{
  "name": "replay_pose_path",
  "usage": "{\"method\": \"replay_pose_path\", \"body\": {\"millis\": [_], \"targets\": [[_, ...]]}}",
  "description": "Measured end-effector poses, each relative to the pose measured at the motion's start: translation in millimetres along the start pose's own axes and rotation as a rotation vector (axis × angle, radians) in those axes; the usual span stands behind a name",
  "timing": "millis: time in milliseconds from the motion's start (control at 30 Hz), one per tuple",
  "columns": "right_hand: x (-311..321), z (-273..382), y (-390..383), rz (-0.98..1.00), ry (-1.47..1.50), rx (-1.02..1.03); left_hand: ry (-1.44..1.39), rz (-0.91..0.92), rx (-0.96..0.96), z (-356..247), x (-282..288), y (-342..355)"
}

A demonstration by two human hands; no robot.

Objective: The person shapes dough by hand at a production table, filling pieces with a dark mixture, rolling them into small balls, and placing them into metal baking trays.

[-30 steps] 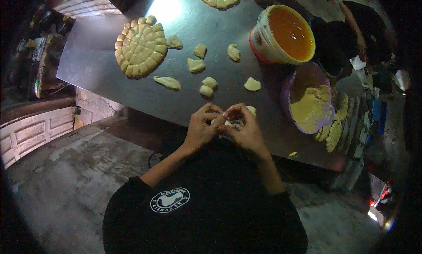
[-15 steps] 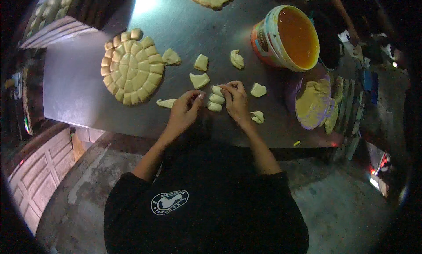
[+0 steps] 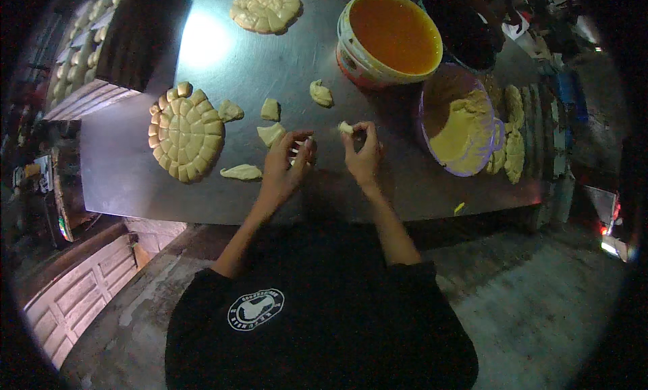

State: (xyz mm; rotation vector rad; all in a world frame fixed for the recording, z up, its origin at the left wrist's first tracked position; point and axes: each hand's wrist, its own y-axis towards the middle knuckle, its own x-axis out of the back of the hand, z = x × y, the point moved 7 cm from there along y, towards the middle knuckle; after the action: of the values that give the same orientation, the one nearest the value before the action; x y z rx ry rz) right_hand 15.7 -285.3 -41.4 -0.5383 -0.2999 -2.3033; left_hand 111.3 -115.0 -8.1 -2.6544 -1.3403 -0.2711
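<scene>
My left hand (image 3: 283, 164) curls over small pale dough rolls (image 3: 294, 153), which show only partly between the fingers. My right hand (image 3: 363, 155) pinches a small piece of dough (image 3: 345, 127) between thumb and fingers, a little apart from the left. Beside the left hand lie a flat dough piece (image 3: 270, 135) and a long, pointed strip of dough (image 3: 241, 172). Farther off are another cut piece (image 3: 270, 110) and a crumpled lump of dough (image 3: 320, 93). At the left rests a turtle-shaped dough (image 3: 185, 135) of many segments, with a loose-looking dough flap (image 3: 231, 110) at its edge.
A bucket of orange liquid (image 3: 343, 35) stands at the far right of the metal table (image 3: 115, 180). Nearer is a tilted purple tub (image 3: 498, 135) with yellow paste, flat dough slabs (image 3: 515, 143) beside it. Another shaped dough (image 3: 265, 8) and stacked trays (image 3: 101, 96) lie far left.
The view has shifted, so the table's things sit farther left. My left hand has moved over the rolls; my right hand has drawn away from them, holding a dough piece.
</scene>
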Motion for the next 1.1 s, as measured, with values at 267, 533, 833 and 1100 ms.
{"method": "replay_pose_path", "body": {"millis": [267,533,833,1100], "targets": [[100,69,-46,0.182,0.774,0.005,-0.271,-0.112,-0.229,-98,-78,-50],[171,85,-82,0.444,1.255,-0.085,-0.297,0.139,-1.314,-198,-157,-92],[189,42,-57,0.283,1.146,-0.255,-0.674,0.135,-0.1,-97,-211,-66],[176,-50,65,0.374,-0.538,-0.141,-0.605,0.394,0.565,-7,-193,-66]]}}
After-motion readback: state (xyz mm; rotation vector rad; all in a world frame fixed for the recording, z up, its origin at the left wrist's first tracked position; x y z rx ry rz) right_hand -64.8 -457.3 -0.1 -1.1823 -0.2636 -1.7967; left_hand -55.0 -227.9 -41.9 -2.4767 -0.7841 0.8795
